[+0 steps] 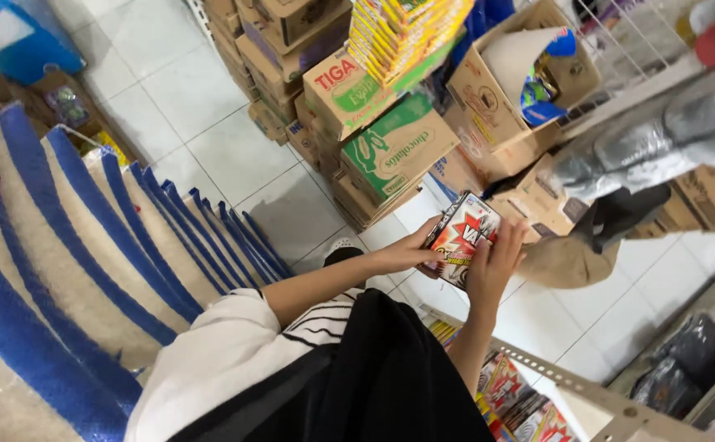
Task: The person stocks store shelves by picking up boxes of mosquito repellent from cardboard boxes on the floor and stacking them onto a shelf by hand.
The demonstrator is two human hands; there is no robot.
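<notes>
**Ana:** Head view is looking steeply down. What are the hands doing?

**Ben:** Both are gripping 1 flat red-and-black packet (461, 237). The left hand (402, 254) is closing its fingers on the packet's near left edge, and the right hand (495, 266) is wrapping around its lower right side, thumb lying across the face.

**Ana:** Where is the packet sitting?

**Ben:** It is hanging in the air over the white tiled floor (235, 155), just in front of the stack of cardboard cartons (374, 139).

**Ana:** Anything in those cartons?

**Ben:** Most are standing shut. On top of the stack, a pile of yellow packs (398, 33) is resting. To the right of the stack, 1 open carton (505, 106) is holding rolled paper and a blue wrapper.

**Ana:** And nearer the body?

**Ben:** Below the packet, a metal shelf (587, 389) is carrying more red packets (509, 393) standing on edge. Far left of the stack, cream sacks with blue stripes (63, 245) are lying in a row.
</notes>
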